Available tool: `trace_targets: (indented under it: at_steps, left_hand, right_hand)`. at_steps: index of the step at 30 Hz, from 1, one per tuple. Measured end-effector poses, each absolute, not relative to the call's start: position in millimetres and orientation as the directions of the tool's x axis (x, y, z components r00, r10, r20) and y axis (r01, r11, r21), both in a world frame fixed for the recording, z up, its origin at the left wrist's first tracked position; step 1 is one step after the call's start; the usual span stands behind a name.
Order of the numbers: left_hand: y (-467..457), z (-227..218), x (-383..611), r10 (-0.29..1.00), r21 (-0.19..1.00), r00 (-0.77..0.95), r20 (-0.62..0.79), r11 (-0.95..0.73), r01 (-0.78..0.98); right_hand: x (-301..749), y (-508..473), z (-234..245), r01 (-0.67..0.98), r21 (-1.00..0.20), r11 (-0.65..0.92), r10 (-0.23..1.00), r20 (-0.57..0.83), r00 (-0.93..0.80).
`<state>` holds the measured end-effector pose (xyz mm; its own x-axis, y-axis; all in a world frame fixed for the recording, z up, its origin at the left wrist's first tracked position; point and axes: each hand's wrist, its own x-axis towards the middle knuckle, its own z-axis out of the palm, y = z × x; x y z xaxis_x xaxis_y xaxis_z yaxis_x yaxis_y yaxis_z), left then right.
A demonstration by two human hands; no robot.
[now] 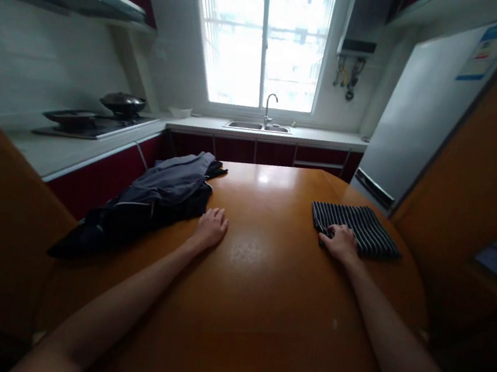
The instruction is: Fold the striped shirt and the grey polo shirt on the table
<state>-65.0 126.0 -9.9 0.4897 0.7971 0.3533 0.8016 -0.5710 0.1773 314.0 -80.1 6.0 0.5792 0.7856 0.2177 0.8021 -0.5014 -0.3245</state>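
Observation:
My left hand [212, 227] lies palm down on the brown wooden table [247, 301], its fingers stretched out and holding nothing. Just to its left is a loose heap of dark clothes [156, 189], grey on top and black below, partly hanging over the table's left side. On the right of the table sits a flat, folded piece of black-and-white striped fabric [366, 226]. My right hand [340, 243] is at its near left corner, with thumb and fingers curled onto the edge. The fingertips are partly hidden against the dark fabric.
Beyond the table runs a white counter with a sink [259, 127] and tap under a bright window. A stove [100, 124] with a wok [123, 102] and a pan stands at the left. A grey fridge [432, 96] is at the right.

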Motion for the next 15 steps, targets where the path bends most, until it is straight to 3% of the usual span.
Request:
trace_targets:
  at_steps: [3, 8, 12, 15]
  left_hand:
    - [169.4, -8.3, -73.7, 0.893, 0.2, 0.334, 0.301, -0.402, 0.894]
    - [211.1, 6.6, -81.5, 0.917, 0.238, 0.318, 0.243, -0.374, 0.896]
    - [200.5, 8.8, -67.9, 0.858, 0.25, 0.438, 0.268, -0.501, 0.829]
    - [170.2, 8.9, -47.1, 0.726, 0.291, 0.598, 0.339, -0.685, 0.667]
  right_hand:
    - [311.1, -76.5, 7.6, 0.801, -0.328, -0.501, 0.801, 0.176, 0.572]
    - [303.4, -72.2, 10.3, 0.764, -0.436, -0.476, 0.786, 0.177, 0.592]
    - [270.8, -72.1, 13.5, 0.692, -0.681, -0.239, 0.857, 0.188, 0.48]
    - [237.6, -74.0, 23.2, 0.39, -0.92, 0.034, 0.962, 0.136, 0.235]
